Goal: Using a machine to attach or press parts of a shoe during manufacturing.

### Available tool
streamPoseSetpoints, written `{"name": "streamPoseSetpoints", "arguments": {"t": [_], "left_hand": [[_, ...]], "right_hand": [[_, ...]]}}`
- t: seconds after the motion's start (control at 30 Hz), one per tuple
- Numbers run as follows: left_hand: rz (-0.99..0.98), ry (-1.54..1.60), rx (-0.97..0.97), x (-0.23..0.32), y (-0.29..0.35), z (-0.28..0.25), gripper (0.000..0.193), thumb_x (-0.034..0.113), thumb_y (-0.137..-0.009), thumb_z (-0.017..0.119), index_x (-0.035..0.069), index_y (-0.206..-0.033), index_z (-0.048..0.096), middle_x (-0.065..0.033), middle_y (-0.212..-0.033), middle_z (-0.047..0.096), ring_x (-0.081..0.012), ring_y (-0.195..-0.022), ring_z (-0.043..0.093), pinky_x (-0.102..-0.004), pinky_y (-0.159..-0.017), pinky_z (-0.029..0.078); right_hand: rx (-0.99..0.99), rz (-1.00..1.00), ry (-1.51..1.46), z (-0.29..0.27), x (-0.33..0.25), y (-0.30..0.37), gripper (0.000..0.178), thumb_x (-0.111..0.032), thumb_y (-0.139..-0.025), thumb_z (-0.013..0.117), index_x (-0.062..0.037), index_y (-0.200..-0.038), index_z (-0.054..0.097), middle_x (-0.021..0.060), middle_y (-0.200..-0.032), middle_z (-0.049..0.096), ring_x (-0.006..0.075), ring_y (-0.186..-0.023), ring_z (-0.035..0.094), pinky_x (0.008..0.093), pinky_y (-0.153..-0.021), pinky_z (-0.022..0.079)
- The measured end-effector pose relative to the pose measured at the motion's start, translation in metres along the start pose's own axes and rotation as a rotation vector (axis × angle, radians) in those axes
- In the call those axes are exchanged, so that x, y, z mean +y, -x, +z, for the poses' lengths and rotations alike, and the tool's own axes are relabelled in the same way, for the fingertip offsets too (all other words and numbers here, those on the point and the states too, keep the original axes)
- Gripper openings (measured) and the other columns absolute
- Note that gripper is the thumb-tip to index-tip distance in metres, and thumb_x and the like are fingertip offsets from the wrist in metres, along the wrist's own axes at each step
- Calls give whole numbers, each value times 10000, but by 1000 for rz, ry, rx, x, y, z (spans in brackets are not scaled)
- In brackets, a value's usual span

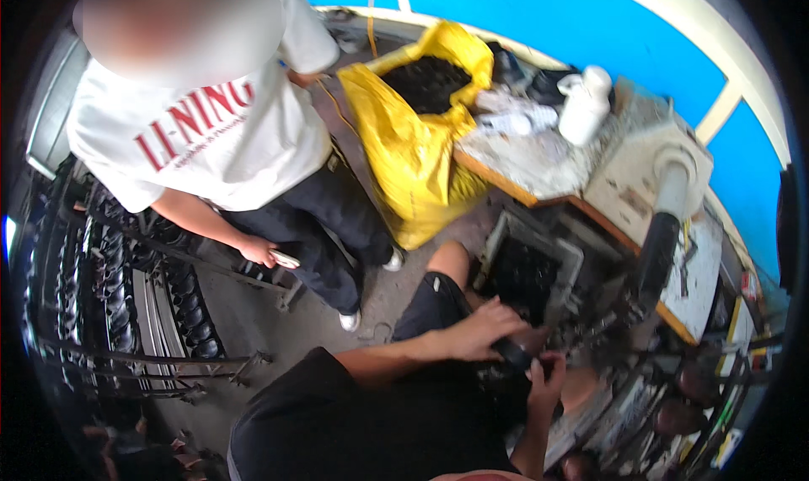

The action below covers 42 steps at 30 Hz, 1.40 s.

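My left hand reaches over my lap with its fingers bent around a dark, curved piece. My right hand pinches the near right end of the same piece. Its exact kind is too blurred to tell. Just beyond my hands sits a grey bin filled with black pieces. To the right of the hands, the dark working end of a machine arm slants down from a pale housing.
Another person in a white shirt stands at the left, holding a small flat thing. Racks of black, glossy parts line the left. A yellow sack of black pieces stands ahead, beside a bench with a white bottle. Brown rounded objects lie right.
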<state>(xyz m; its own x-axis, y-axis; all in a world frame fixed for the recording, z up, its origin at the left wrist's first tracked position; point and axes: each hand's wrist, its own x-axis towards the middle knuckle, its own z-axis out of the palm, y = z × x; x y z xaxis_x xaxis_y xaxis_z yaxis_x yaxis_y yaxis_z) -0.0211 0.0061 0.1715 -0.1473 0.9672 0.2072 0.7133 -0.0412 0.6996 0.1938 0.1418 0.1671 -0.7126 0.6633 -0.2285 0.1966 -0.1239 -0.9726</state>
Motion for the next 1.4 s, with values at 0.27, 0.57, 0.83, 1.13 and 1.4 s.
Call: {"name": "streamPoseSetpoints", "arguments": {"t": [0.27,0.57,0.83,1.13,1.4], "left_hand": [[-43,-227,-45,27,5,-35,730,93,-678,797,108,-1367,558,-94,-1142,566,-321,-1196,525,-578,-1169,305],[-146,-250,148,36,9,-113,823,68,-602,838,143,-1381,583,-93,-1167,602,-327,-1175,548,-535,-1117,334],[-110,-270,281,37,27,-127,877,50,-569,820,159,-1406,581,-51,-1218,591,-287,-1233,527,-560,-1183,273],[-176,-419,219,45,31,-121,896,39,-575,794,216,-1424,567,-27,-1224,547,-269,-1256,500,-593,-1199,206],[-159,-521,173,46,20,-117,867,19,-598,770,224,-1419,578,-23,-1226,549,-268,-1267,493,-615,-1200,167]], "right_hand": [[-40,-133,203,22,-13,-1,129,-86,-965,639,-57,-1060,558,20,-975,525,130,-887,526,271,-800,430],[-26,21,-429,78,-63,-41,61,-34,-997,586,-65,-1049,592,4,-936,563,106,-795,531,284,-716,491],[-196,70,-916,100,-78,-33,169,-38,-984,628,-114,-1134,610,-6,-1022,627,105,-838,560,283,-775,478],[-182,12,-454,88,-85,-35,188,-14,-939,676,-45,-1120,639,3,-937,651,87,-824,591,248,-766,482],[-224,-134,-33,73,-90,-45,119,3,-884,718,-10,-954,623,28,-898,623,102,-796,585,252,-733,476]]}}
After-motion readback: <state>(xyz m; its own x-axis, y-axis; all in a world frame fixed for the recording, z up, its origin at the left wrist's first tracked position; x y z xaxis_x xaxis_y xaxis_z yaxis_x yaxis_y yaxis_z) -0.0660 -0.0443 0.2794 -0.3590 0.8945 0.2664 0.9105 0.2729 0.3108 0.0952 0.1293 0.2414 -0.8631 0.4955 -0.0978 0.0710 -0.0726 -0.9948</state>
